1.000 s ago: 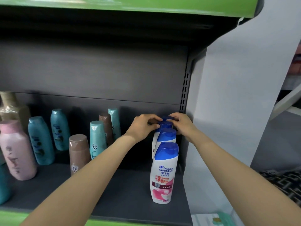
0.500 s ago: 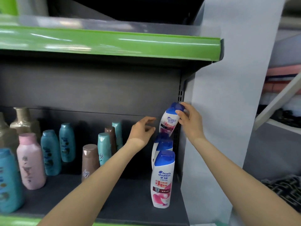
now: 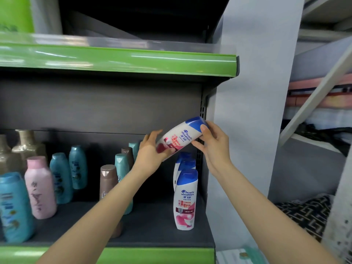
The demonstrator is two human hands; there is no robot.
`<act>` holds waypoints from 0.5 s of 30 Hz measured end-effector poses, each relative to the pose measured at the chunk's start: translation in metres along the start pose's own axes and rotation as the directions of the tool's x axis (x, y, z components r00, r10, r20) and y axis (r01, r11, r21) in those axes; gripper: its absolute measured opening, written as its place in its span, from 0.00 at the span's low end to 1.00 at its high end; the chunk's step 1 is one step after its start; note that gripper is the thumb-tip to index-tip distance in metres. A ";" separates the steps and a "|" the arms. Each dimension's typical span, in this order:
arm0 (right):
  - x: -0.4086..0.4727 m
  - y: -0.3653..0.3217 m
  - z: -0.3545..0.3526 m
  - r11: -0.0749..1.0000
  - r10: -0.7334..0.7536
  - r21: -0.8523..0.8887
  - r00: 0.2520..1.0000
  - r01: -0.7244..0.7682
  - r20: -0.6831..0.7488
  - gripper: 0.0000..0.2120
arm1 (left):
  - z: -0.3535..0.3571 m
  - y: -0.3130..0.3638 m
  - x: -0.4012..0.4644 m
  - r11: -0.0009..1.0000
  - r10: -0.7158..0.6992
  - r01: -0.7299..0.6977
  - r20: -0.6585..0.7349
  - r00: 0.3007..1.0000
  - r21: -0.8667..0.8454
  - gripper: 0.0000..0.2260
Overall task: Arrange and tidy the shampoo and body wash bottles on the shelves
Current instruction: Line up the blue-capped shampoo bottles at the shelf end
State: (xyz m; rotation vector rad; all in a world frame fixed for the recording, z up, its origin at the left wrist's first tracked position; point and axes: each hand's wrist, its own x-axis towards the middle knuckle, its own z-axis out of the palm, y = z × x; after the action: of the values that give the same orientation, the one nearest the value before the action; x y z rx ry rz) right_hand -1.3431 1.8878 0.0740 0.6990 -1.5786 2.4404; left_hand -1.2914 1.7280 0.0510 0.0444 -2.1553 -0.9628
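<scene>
A white shampoo bottle (image 3: 179,137) with a blue cap and pink label is tilted in the air above the shelf's right end. My right hand (image 3: 213,143) grips it at the cap end and my left hand (image 3: 152,155) holds its base. Below stands a row of three matching white bottles (image 3: 185,201), front to back, beside the right wall.
The dark shelf board (image 3: 152,225) also carries brown (image 3: 107,181), teal (image 3: 61,178), pink (image 3: 40,187) and gold (image 3: 26,145) bottles to the left. A green-edged shelf (image 3: 133,60) hangs above. The grey side panel (image 3: 247,111) closes the right.
The bottle went from the back of the row up into the air, lifted by my right hand and tilted. My left hand has now closed on its base. The camera tilted upward.
</scene>
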 end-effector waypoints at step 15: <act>-0.024 0.000 -0.002 0.945 0.269 0.189 0.963 -0.266 0.012 0.10 | -0.037 -0.006 -0.061 0.980 0.113 -0.127 -0.092 0.989 -0.154 0.26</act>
State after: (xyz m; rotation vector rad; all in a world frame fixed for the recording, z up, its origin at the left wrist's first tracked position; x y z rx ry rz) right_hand -1.3224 1.8926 0.0619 0.5214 -1.5398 2.8134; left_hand -1.2254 1.7201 0.0240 -0.1210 -1.9753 -1.0417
